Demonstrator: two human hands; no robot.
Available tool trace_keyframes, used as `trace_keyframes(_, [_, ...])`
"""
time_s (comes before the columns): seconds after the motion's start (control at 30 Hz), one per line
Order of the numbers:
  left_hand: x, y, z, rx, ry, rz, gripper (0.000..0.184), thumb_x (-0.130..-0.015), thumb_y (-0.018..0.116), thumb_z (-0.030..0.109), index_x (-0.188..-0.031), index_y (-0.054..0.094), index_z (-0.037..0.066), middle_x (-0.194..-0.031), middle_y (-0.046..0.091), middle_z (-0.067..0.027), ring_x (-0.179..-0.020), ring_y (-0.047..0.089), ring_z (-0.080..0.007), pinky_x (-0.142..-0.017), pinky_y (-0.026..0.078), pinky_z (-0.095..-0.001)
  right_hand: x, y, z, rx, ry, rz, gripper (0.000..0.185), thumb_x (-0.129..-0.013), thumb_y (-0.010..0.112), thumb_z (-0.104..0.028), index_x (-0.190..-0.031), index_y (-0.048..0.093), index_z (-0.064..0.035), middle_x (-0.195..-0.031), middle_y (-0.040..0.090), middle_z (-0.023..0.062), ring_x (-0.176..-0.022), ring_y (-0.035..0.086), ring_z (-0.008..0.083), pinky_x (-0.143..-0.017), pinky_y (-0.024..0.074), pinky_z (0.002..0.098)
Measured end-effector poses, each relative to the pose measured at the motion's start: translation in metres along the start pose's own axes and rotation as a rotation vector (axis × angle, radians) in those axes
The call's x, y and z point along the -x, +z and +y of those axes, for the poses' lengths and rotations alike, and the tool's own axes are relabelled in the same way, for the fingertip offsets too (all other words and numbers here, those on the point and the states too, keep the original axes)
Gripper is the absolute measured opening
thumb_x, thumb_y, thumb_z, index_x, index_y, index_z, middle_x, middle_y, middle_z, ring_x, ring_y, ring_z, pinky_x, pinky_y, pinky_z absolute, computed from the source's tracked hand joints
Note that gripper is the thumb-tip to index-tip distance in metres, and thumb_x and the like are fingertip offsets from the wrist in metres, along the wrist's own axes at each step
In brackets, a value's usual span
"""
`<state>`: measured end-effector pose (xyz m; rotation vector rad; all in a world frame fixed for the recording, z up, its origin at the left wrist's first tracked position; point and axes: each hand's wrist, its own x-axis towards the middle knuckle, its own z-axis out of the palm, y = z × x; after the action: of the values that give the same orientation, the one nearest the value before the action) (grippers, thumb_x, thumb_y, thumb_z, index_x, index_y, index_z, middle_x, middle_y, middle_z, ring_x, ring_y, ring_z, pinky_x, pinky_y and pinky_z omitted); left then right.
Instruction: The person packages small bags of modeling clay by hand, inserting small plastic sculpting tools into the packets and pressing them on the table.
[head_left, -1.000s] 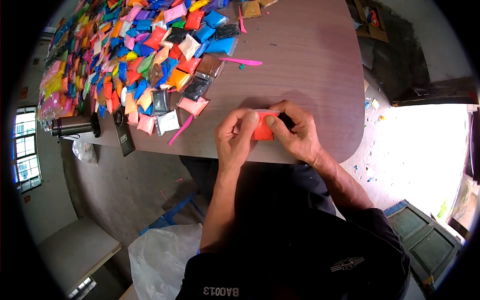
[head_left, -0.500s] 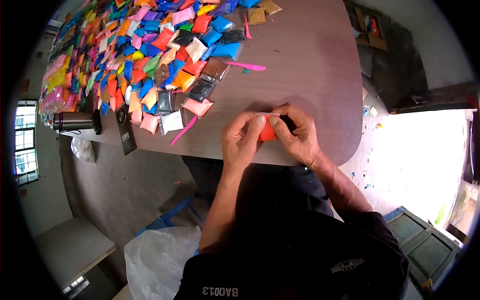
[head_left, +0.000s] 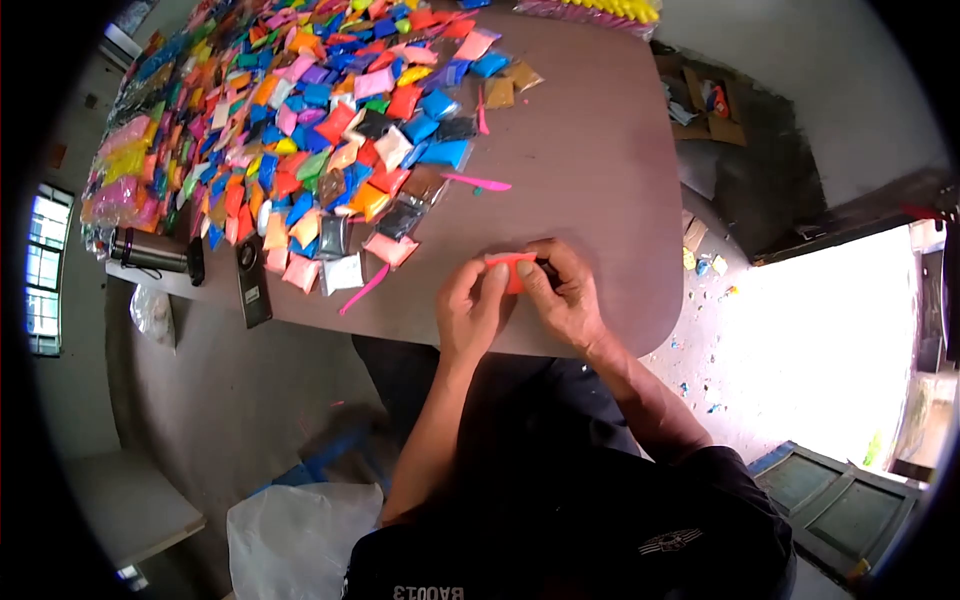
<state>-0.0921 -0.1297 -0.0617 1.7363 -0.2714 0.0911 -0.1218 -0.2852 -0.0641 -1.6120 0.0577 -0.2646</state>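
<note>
A small red-orange packet [head_left: 515, 277] is pinched between both hands, just above the table's near edge. My left hand [head_left: 470, 308] grips its left side, thumb on the face toward me. On the packet's right side, my right hand [head_left: 562, 298] holds on with thumb and bent fingers. The packet's top edge shows as a pale strip; its lower part is partly hidden by the thumbs. Left of the hands, a pink plastic tool [head_left: 364, 290] lies by a white packet [head_left: 342, 273] and a salmon packet [head_left: 390, 250].
Many coloured packets [head_left: 315, 95] cover the table's [head_left: 600, 170] left part. Another pink tool [head_left: 478, 182] lies beyond the hands. A metal flask [head_left: 155, 251] and a dark phone-like object [head_left: 253, 285] are at the left edge. A clear plastic bag [head_left: 300, 540] hangs below.
The view has shifted, bringing yellow items at the table's far edge into sight. Both hands still hold the red-orange packet, and less of its face shows than one second ago.
</note>
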Motion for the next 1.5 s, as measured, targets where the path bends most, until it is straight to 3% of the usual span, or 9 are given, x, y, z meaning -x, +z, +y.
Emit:
trace_keyframes(0.27, [0.001,0.000,0.004,0.004,0.012,0.019,0.021,-0.103,0.068,0.019,-0.097,0.067,-0.001,-0.078,0.064,-0.0063,-0.069,0.054,-0.0122,-0.064,0.046,-0.0301,0.000,-0.002,0.002,-0.001,0.040,-0.043,0.018,-0.101,0.070,-0.012,-0.113,0.071,0.0010,-0.101,0.072,0.0101,-0.087,0.068,0.0157,-0.075,0.0550,0.0309])
trace_keyframes(0.4, [-0.002,0.003,0.014,0.045,0.066,-0.047,0.021,-0.103,0.067,0.021,-0.102,0.069,0.000,-0.082,0.067,-0.0098,-0.072,0.060,-0.0168,-0.068,0.050,-0.0323,0.001,0.003,0.010,-0.147,0.025,0.003,0.017,-0.102,0.069,-0.011,-0.113,0.071,0.0023,-0.101,0.073,0.0116,-0.089,0.068,0.0161,-0.079,0.0556,0.0307])
trace_keyframes(0.47, [-0.002,0.000,0.006,0.031,0.071,-0.065,0.022,-0.103,0.065,0.021,-0.105,0.071,0.000,-0.086,0.070,-0.0120,-0.075,0.064,-0.0216,-0.071,0.052,-0.0350,0.001,0.000,0.008,-0.075,-0.006,-0.014,0.018,-0.102,0.069,-0.011,-0.115,0.070,0.0021,-0.104,0.073,0.0117,-0.091,0.069,0.0159,-0.081,0.0559,0.0310])
trace_keyframes(0.57, [0.001,-0.002,0.009,0.084,-0.015,-0.054,0.018,-0.102,0.067,0.016,-0.104,0.071,-0.002,-0.085,0.070,-0.0101,-0.078,0.062,-0.0130,-0.070,0.051,-0.0312,0.001,0.003,-0.005,-0.088,0.014,-0.037,0.020,-0.103,0.068,-0.011,-0.118,0.069,0.0022,-0.105,0.072,0.0111,-0.093,0.069,0.0155,-0.081,0.0561,0.0315])
trace_keyframes(0.67, [0.004,-0.003,-0.003,0.100,-0.029,-0.068,0.022,-0.105,0.065,0.018,-0.109,0.072,-0.002,-0.092,0.073,-0.0064,-0.083,0.062,-0.0102,-0.074,0.051,-0.0283,0.001,0.001,-0.009,-0.114,0.065,-0.066,0.022,-0.104,0.066,-0.013,-0.120,0.068,0.0024,-0.105,0.071,0.0100,-0.094,0.068,0.0146,-0.081,0.0559,0.0311])
trace_keyframes(0.77, [0.000,-0.003,0.002,0.064,0.021,-0.095,0.016,-0.101,0.068,0.015,-0.100,0.069,-0.002,-0.080,0.067,-0.0074,-0.073,0.058,-0.0117,-0.066,0.049,-0.0302,0.001,0.000,-0.001,-0.113,0.043,-0.064,0.021,-0.105,0.065,-0.014,-0.119,0.067,0.0024,-0.105,0.070,0.0093,-0.095,0.067,0.0134,-0.081,0.0549,0.0301])
trace_keyframes(1.17, [0.003,-0.007,-0.011,-0.055,0.085,-0.106,0.018,-0.100,0.070,0.017,-0.099,0.066,-0.001,-0.077,0.063,-0.0125,-0.065,0.057,-0.0199,-0.062,0.047,-0.0329,0.001,-0.001,-0.008,-0.092,0.037,-0.095,0.019,-0.107,0.063,-0.015,-0.116,0.066,0.0019,-0.105,0.069,0.0085,-0.097,0.064,0.0128,-0.085,0.0529,0.0296])
trace_keyframes(1.5, [0.000,-0.002,0.006,0.006,0.012,-0.151,0.019,-0.099,0.072,0.017,-0.098,0.065,-0.001,-0.076,0.062,-0.0080,-0.065,0.056,-0.0153,-0.061,0.046,-0.0311,0.000,0.002,-0.003,-0.218,0.090,0.021,0.020,-0.106,0.065,-0.015,-0.118,0.066,0.0016,-0.096,0.068,0.0034,-0.090,0.062,0.0084,-0.078,0.0519,0.0269])
